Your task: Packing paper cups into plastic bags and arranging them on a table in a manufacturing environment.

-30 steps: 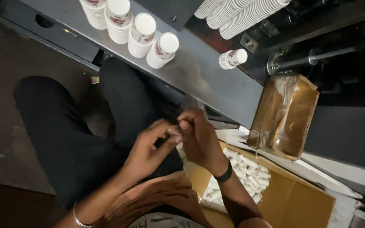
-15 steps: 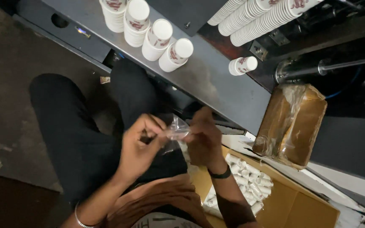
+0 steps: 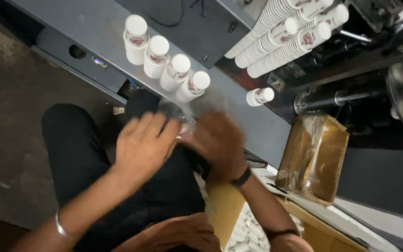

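Both hands have risen and spread since half a second ago, when the fingers were pinched close together on a small clear plastic wrap. Now the left hand [image 3: 143, 144] is open, fingers splayed flat, and the right hand [image 3: 218, 142] is beside it, too blurred by motion to tell whether it is gripping or loose. The clear plastic wrap [image 3: 183, 119] shows between and just above them, seemingly stretched or pulled open, so the handling looks to have moved from pinching to opening out; whether either hand has it pinched cannot be told.

The wrap lies over the person's lap, just in front of the grey metal worktop [image 3: 99, 32]. On that worktop stand four short stacks of white paper cups [image 3: 166, 63] in a slanting row, and one more small stack [image 3: 260, 95] apart to the right. Above it, three or four long stacks of cups [image 3: 285, 35] lie sideways at the machine. One brown carton wrapped in film [image 3: 316, 156] stands to the right, and one open cardboard box [image 3: 239, 219] sits below the right forearm.
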